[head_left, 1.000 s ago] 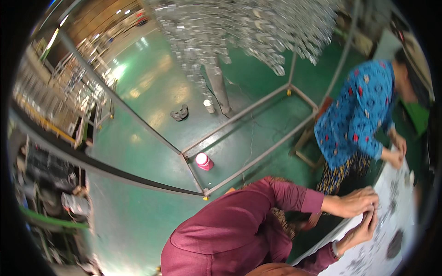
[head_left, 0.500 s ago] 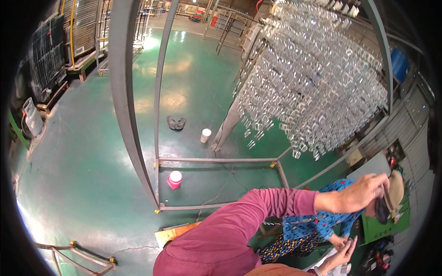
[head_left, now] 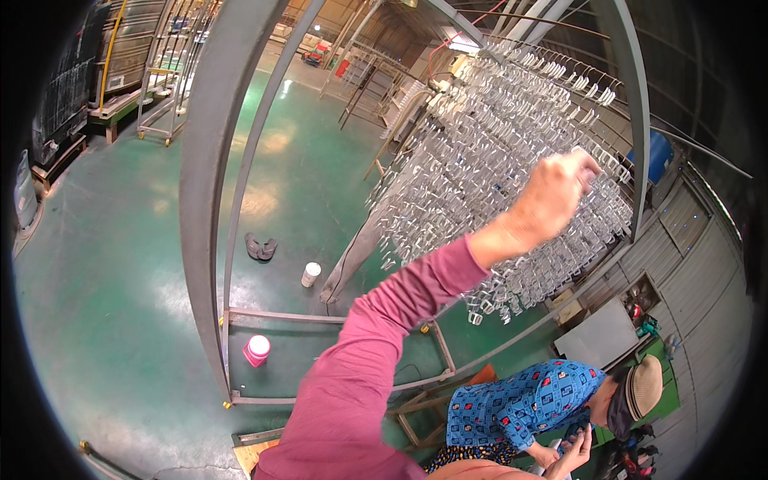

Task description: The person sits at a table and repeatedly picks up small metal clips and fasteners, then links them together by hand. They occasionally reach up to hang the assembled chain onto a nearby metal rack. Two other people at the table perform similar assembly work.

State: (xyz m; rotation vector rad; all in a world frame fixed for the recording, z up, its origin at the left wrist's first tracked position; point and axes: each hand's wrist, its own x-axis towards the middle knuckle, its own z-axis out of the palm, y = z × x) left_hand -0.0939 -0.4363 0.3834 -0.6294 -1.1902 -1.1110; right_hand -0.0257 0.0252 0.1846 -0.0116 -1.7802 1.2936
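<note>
My left hand (head_left: 552,200), at the end of a maroon sleeve (head_left: 352,360), is raised in front of a dense hanging mass of shiny silver, loop-shaped pieces (head_left: 448,184). Its fingers are curled together; anything in them is too blurred to make out, and I cannot tell whether it touches the hanging pieces. At the lower right, my right hand (head_left: 572,458) is closed with its fingers bent upward around something small and dark that I cannot name. Close beside it is a hand (head_left: 544,456) of a co-worker (head_left: 528,400) in a blue patterned top and a tan hat.
Grey metal frame posts (head_left: 212,192) rise close on the left, joined by low rails (head_left: 288,318). A pink-and-white container (head_left: 257,350), a white container (head_left: 310,274) and dark sandals (head_left: 260,246) lie about the green floor. A wooden stool (head_left: 420,416) stands behind the co-worker.
My left hand has swung up and leftward from near the co-worker's hat to the hanging pieces. The view has tilted, so the frame and floor items sit lower and further left.
</note>
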